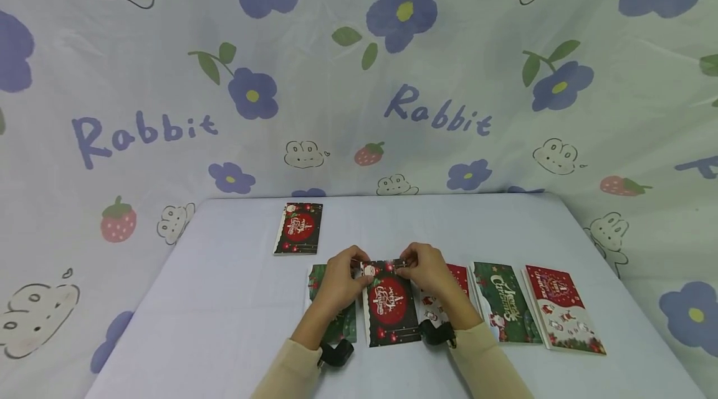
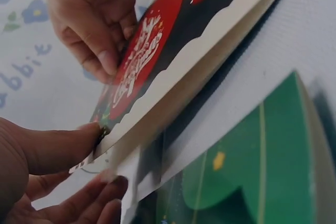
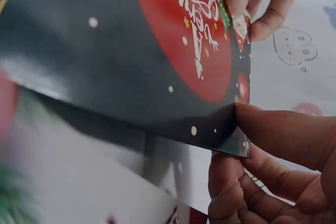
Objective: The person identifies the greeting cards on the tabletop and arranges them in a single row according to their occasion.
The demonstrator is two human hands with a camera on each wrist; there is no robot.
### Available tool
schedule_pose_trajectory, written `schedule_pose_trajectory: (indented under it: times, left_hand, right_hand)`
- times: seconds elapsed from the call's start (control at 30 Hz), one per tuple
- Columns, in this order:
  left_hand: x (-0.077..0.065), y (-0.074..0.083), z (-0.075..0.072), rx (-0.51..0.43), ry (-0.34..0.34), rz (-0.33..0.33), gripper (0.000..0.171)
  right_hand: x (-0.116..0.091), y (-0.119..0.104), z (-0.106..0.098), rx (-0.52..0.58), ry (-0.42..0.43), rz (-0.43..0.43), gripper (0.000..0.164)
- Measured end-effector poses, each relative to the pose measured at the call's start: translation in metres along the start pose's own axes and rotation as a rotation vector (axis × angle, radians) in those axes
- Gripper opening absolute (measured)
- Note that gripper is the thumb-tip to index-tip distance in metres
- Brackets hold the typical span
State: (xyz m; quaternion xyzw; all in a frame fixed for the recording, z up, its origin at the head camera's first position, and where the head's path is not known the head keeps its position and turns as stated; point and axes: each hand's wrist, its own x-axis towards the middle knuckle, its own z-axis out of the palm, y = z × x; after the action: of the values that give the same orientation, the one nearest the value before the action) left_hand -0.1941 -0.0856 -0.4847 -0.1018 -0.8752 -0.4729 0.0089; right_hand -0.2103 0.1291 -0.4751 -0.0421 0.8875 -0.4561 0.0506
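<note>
Hands, left [image 1: 339,280] and right [image 1: 427,269], in thumb-and-finger pinch on top corners of dark Christmas card [image 1: 391,312]

The centre card [image 1: 391,305] is black with a red disc, white lettering and a cream scalloped edge; the upper card [image 1: 299,229], left of centre, matches. At lower right, the green card [image 1: 506,302] bears pale lettering; the far-right card [image 1: 563,308] is red above white. Purple flowers [image 1: 401,6] dot the white backdrop [image 1: 314,75].
</note>
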Motion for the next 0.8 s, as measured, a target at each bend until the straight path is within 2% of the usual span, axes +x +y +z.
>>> schedule_pose_trajectory:
  times: [0.37,0.5,0.8]
  left_hand:
    - [0.002,-0.006,0.001,-0.088,-0.008,0.021,0.032]
    - [0.002,-0.005,0.0,-0.106,-0.017,0.008,0.038]
    - [0.004,0.0,0.002,-0.173,-0.088,-0.012,0.068]
  right_hand:
    - [0.0,-0.002,-0.007,0.059,0.014,-0.038,0.019]
    - [0.002,0.0,-0.008,0.103,0.028,-0.044,0.02]
    - [0.005,0.004,-0.016,0.183,0.105,-0.025,0.022]
